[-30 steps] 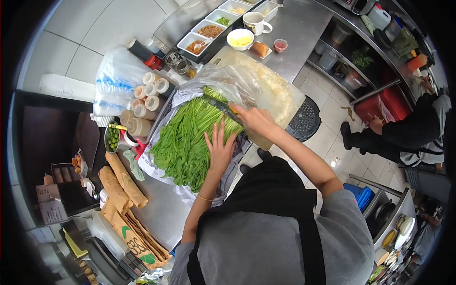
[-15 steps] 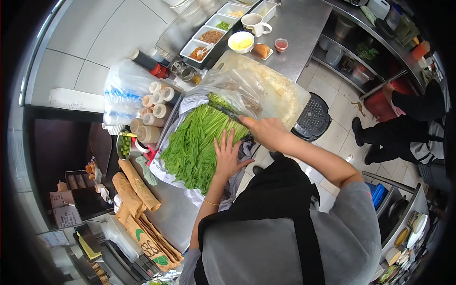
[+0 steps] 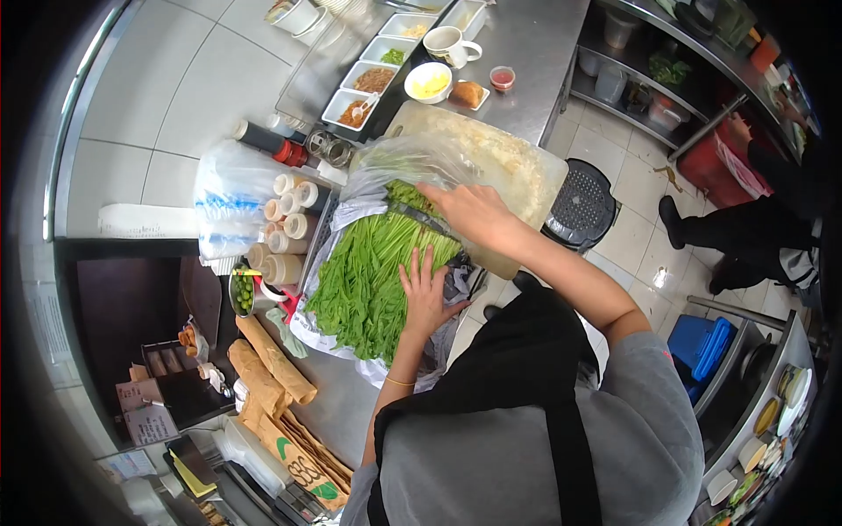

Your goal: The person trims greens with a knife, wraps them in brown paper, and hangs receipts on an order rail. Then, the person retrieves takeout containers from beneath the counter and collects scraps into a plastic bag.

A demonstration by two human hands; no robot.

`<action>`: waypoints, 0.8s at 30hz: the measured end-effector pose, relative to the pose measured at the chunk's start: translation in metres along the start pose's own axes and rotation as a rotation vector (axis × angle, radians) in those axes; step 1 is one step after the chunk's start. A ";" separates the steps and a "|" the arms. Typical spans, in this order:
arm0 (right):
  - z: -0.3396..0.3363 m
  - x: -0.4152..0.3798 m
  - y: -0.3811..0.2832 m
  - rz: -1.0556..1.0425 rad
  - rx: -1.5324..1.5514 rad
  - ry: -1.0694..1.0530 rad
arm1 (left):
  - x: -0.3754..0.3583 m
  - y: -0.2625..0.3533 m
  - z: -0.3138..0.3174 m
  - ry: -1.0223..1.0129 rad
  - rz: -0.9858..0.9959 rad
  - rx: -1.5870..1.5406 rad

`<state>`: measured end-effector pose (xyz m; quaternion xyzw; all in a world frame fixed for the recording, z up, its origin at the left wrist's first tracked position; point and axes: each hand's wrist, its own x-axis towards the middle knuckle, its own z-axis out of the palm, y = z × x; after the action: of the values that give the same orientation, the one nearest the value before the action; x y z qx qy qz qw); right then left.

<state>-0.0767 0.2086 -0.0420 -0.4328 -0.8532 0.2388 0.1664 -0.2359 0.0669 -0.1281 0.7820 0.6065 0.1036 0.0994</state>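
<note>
A large bundle of leafy greens lies on white and dark plastic on the counter. My left hand rests flat on its stems, fingers spread. A dark knife blade crosses the stem ends, angled down to the right. My right hand is closed round the knife's handle, which it hides, with the index finger reaching over the short cut ends. Behind that hand, a clear plastic bag overlaps the worn cutting board.
Squeeze bottles stand left of the greens. Sauce trays, a mug and a bowl sit at the back. Paper rolls lie front left. A lidded bin and another person are at the right.
My right hand has moved slightly up and left over the stem ends, and the knife blade now lies lower across them. My left hand stays on the greens. The view has shifted slightly.
</note>
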 end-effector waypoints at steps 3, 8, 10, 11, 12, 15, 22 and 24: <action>-0.001 -0.003 -0.006 -0.024 0.010 -0.020 | 0.001 0.001 -0.001 0.006 0.007 -0.002; 0.008 -0.004 -0.012 -0.037 -0.011 -0.020 | 0.001 0.001 0.000 -0.008 -0.001 0.009; -0.002 0.002 -0.019 -0.085 -0.017 -0.062 | 0.000 0.000 -0.003 -0.022 0.008 0.036; -0.006 0.007 -0.022 -0.108 -0.021 -0.083 | -0.001 -0.002 -0.005 -0.033 0.016 0.059; -0.006 0.013 -0.023 -0.172 -0.039 -0.035 | -0.002 -0.003 -0.006 -0.045 0.023 0.081; -0.009 0.042 -0.027 -0.305 -0.089 0.039 | -0.002 0.004 -0.012 -0.007 0.039 0.021; -0.020 0.070 -0.028 -0.301 -0.170 -0.083 | -0.004 -0.007 -0.010 0.145 0.049 -0.198; -0.014 0.058 -0.027 -0.304 -0.153 -0.083 | -0.002 -0.004 -0.016 0.161 0.048 -0.187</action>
<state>-0.1207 0.2464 -0.0113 -0.3001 -0.9306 0.1628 0.1320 -0.2449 0.0661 -0.1141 0.7729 0.5812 0.2244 0.1203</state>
